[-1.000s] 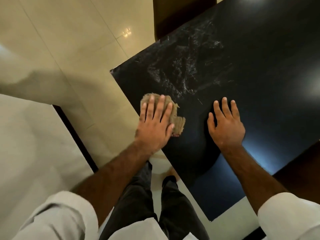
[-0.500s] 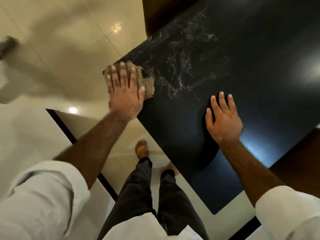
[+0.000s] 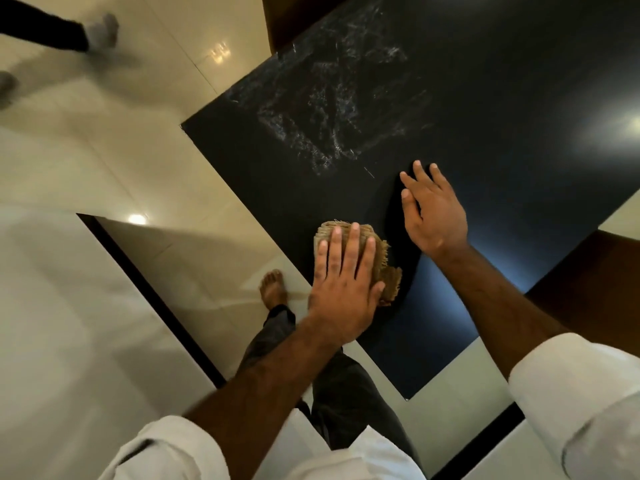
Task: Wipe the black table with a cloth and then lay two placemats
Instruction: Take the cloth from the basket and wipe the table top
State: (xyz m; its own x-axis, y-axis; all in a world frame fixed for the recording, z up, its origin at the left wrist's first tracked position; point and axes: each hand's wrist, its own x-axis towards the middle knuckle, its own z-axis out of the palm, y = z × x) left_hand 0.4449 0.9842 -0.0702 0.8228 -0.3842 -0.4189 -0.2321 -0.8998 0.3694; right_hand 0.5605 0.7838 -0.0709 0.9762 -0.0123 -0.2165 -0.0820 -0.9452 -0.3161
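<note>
The black table (image 3: pixel 502 98) fills the upper right of the head view, with whitish wet streaks (image 3: pixel 332 109) near its far left corner. A tan, frayed cloth (image 3: pixel 389 271) lies on the table close to its near left edge. My left hand (image 3: pixel 343 289) presses flat on the cloth, fingers together, covering most of it. Just to the right, my right hand (image 3: pixel 433 213) rests on the bare tabletop with fingers spread and holds nothing. No placemats are in view.
Glossy cream floor tiles (image 3: pixel 121 161) lie left of the table, crossed by a dark strip (image 3: pixel 149 296). My bare foot (image 3: pixel 273 289) stands beside the table edge. Another person's legs (image 3: pixel 69 29) move at the top left. A brown chair (image 3: pixel 294 15) sits at the table's far side.
My left hand has slid the cloth from the table's far left corner back along the left edge toward me. My right hand stays planted on the table. Another person's legs have entered at top left.
</note>
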